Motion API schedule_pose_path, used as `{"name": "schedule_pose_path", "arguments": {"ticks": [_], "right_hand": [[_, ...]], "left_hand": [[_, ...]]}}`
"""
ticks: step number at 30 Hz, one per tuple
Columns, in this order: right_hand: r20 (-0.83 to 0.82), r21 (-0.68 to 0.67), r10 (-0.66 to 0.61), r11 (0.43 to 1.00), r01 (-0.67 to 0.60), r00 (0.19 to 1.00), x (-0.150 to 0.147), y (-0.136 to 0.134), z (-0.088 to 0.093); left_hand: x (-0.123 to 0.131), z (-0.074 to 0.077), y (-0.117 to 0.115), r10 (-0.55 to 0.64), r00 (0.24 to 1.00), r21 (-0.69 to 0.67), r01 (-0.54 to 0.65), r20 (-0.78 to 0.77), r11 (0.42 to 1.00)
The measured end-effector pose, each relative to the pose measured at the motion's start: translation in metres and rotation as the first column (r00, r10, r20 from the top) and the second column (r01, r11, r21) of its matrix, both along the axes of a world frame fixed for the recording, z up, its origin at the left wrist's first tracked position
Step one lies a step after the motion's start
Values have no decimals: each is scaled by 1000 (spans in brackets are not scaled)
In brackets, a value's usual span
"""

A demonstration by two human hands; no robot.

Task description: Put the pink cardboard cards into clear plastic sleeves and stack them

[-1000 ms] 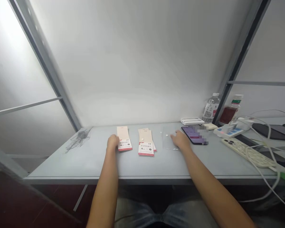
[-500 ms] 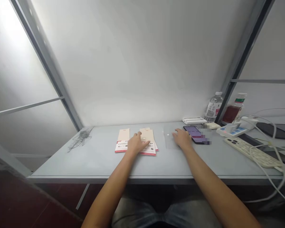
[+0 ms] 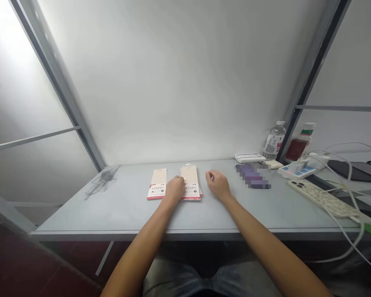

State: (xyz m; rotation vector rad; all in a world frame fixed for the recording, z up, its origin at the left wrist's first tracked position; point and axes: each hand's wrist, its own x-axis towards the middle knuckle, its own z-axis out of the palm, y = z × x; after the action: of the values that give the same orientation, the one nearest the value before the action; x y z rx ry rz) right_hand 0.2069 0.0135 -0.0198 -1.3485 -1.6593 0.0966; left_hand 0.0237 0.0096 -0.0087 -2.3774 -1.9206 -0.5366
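Two lots of beige packets with red-and-white bottom labels lie on the grey table (image 3: 117,214). A single packet (image 3: 157,184) is on the left. A small packet stack (image 3: 192,183) is to its right, with what looks like a clear sleeve over its top end. My left hand (image 3: 174,190) sits between them, fingers bent over the stack's left edge. My right hand (image 3: 218,185) rests on the table just right of the stack, fingers loosely spread and curved, with nothing clearly in it.
A phone (image 3: 253,175) lies right of my right hand, a flat white box (image 3: 250,157) behind it. Two bottles (image 3: 275,140) stand by the frame post. A power strip (image 3: 297,169), a phone case (image 3: 324,199) and cables fill the right side. A tangle of clear scraps (image 3: 100,181) lies far left.
My left hand went from the single packet to the stack's left edge. My right hand slid left from beside the phone to the stack, and the clear sleeve left its old spot.
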Motion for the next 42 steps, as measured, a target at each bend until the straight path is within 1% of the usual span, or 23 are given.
{"name": "schedule_pose_path", "arguments": {"ticks": [3,5,8,10,12,14,17,20,22,25,27,35,39,42], "right_hand": [[-38,-14,-22,1000,22,999,-2,-2,2],[-75,-43,12,999,-15,997,-4,-3,4],[-184,-105,142,981,-163,973,-9,-3,3],[-301,-136,219,953,-270,928,-11,-1,2],[-407,-161,246,929,-334,880,-12,1,1],[-470,-187,249,909,-371,847,-12,2,0],[-508,-203,268,886,-416,819,-14,0,1],[-515,-206,298,867,-453,804,-16,-3,2],[-513,-205,320,856,-475,797,-17,-5,3],[-512,-201,337,847,-492,790,-17,-6,3],[-512,-205,327,852,-482,794,-16,-6,3],[-457,-260,257,877,-404,852,-13,-6,3],[-464,-282,268,858,-428,844,-13,-5,2],[-465,-290,282,847,-445,839,-13,-5,2]], "left_hand": [[0,2,-2,-6,991,66,-2,133,998],[1,2,-4,-51,976,112,27,214,993],[4,2,-5,-186,919,181,129,348,975],[6,0,-6,-260,865,209,185,430,960],[7,-1,-6,-288,831,210,211,476,955],[9,-2,-6,-292,822,192,226,489,955],[11,-2,-6,-281,836,168,227,472,959],[12,0,-7,-278,879,145,239,388,960],[12,0,-7,-303,894,148,268,331,952],[11,1,-8,-353,887,160,318,297,934],[11,1,-9,-360,887,144,331,290,932],[12,0,-10,-313,929,108,297,196,949],[13,2,-11,-266,955,62,260,131,964],[13,3,-12,-243,962,28,242,120,970]]}}
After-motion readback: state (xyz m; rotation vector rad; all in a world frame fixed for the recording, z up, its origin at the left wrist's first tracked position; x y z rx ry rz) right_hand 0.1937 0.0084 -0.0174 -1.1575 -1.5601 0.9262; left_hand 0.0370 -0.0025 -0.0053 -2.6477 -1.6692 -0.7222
